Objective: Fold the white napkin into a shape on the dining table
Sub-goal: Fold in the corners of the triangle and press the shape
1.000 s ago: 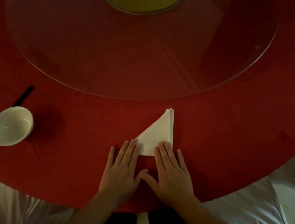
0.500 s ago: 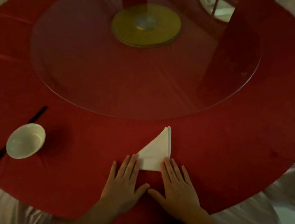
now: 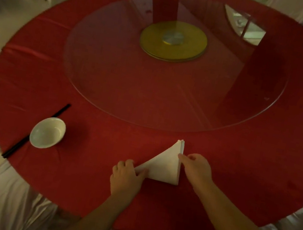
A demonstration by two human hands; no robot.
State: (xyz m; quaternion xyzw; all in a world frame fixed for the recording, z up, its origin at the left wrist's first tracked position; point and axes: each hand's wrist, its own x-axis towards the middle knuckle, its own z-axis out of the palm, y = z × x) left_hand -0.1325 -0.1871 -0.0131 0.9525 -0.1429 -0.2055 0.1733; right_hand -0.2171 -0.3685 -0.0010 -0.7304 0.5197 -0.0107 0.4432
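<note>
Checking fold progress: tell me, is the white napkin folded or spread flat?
Folded: the white cloth napkin forms a layered triangle on the red tablecloth, stacked edges visible at its tip.

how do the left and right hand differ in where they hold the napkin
The left hand grips the white napkin at its near left corner; the right hand pinches its right edge, farther up. The left sits nearer the person, the right farther out. Both grips are on the napkin.
</note>
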